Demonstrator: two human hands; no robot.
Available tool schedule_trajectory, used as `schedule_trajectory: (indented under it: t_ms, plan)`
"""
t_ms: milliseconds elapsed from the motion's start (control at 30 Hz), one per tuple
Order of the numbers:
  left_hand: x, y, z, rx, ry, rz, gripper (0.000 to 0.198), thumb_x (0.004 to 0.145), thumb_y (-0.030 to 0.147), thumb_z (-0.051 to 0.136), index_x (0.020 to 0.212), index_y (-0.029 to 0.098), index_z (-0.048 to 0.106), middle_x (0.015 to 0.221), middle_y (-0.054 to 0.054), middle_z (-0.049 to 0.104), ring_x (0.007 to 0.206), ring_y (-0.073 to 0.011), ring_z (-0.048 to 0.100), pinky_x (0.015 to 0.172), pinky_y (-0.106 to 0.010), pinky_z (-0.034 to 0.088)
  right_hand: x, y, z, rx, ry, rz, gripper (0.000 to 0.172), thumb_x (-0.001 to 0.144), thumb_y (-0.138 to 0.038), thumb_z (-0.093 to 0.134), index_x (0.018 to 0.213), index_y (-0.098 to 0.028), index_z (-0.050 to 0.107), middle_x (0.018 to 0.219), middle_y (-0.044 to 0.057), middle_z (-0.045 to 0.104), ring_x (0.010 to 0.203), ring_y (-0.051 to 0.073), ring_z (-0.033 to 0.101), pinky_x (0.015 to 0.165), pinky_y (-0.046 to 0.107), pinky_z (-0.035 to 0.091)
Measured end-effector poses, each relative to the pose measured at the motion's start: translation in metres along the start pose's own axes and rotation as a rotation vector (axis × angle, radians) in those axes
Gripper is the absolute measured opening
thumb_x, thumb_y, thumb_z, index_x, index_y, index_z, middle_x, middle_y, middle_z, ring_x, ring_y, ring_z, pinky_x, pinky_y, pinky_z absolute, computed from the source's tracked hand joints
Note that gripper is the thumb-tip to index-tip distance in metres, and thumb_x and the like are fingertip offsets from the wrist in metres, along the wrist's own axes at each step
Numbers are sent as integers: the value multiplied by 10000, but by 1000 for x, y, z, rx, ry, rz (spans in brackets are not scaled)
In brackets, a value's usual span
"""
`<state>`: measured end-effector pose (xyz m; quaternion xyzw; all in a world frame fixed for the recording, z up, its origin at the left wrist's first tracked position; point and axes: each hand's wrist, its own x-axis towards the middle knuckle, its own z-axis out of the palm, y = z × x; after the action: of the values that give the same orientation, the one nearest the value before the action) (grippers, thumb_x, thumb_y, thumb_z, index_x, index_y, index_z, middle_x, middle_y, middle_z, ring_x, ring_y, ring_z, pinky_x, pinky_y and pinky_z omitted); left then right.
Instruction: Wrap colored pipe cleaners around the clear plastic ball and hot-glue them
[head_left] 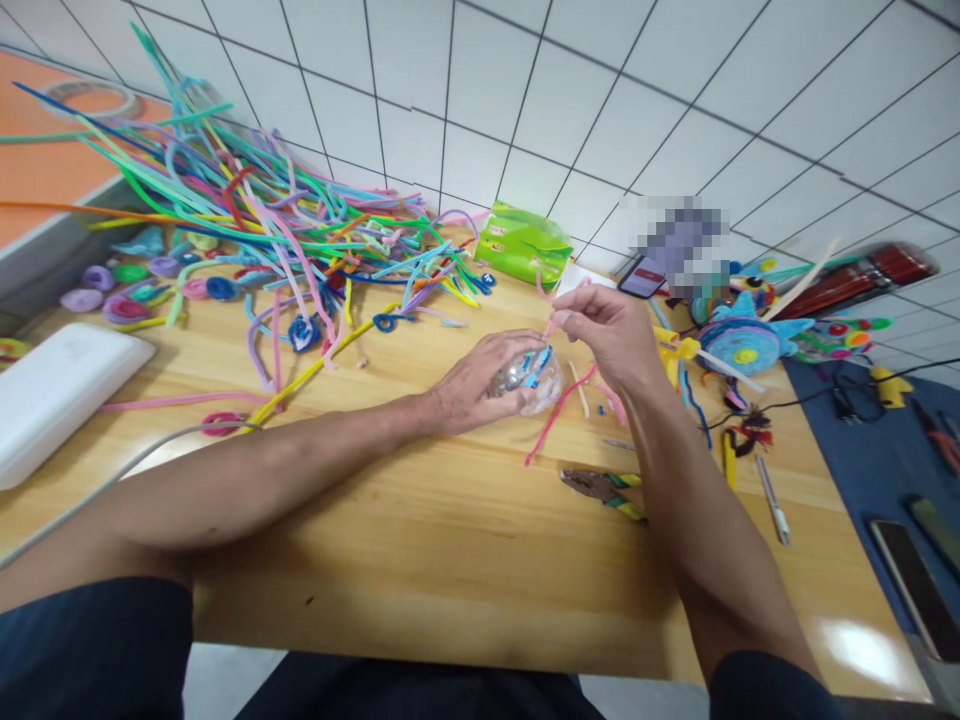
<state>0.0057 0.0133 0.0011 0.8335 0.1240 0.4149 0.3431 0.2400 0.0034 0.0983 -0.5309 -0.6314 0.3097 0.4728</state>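
My left hand [480,380] is closed around a small clear plastic ball [534,382] with blue pieces on it, resting on the wooden table [420,520]. My right hand [611,335] is just to the right of it, fingers pinched on a pink pipe cleaner [559,410] that curves down from the pinch past the ball to the table. Both forearms lie across the tabletop.
A big tangle of coloured pipe cleaners [262,220] covers the far left. A white case [60,395] lies at left, a green packet [523,245] at the back, pliers [604,490] near my right arm, finished pipe-cleaner figures [742,340] and phones [911,585] at right.
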Motion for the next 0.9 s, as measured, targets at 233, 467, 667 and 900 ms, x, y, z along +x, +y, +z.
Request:
schedule_trajectory:
  t_ms: [233, 467, 667, 900]
  plan:
    - [-1, -2, 0, -52, 61, -30, 563, 1102, 458, 702, 1618, 273, 573, 1654, -167, 656, 1597, -351, 612, 1371, -605, 493, -41, -11, -5, -115, 112, -99, 156, 871, -358, 891, 954, -284, 782, 879, 14, 756, 802, 206, 701, 782, 387, 623]
    - [-1, -3, 0, -45, 62, -31, 562, 1100, 454, 708, 1616, 294, 555, 1651, -158, 643, 1595, -343, 608, 1360, -605, 507, -68, -13, 24, -97, 107, -62, 134, 914, -368, 851, 955, -277, 761, 769, -20, 702, 670, 173, 604, 653, 347, 536]
    - [-1, -1, 0, -64, 62, -24, 565, 1093, 449, 718, 1618, 318, 558, 1654, -145, 646, 1591, -358, 611, 1360, -623, 501, -65, -10, 26, -91, 101, -35, 168, 916, -410, 834, 969, -286, 732, 792, -13, 708, 682, 182, 620, 649, 357, 547]
    - [0, -1, 0, -53, 80, -2, 543, 1106, 444, 708, 1605, 276, 576, 1637, -169, 650, 1587, -354, 614, 1350, -598, 510, -63, -8, 30, -35, 99, -9, 183, 844, -346, 832, 967, -282, 712, 832, -11, 733, 708, 176, 632, 651, 340, 554]
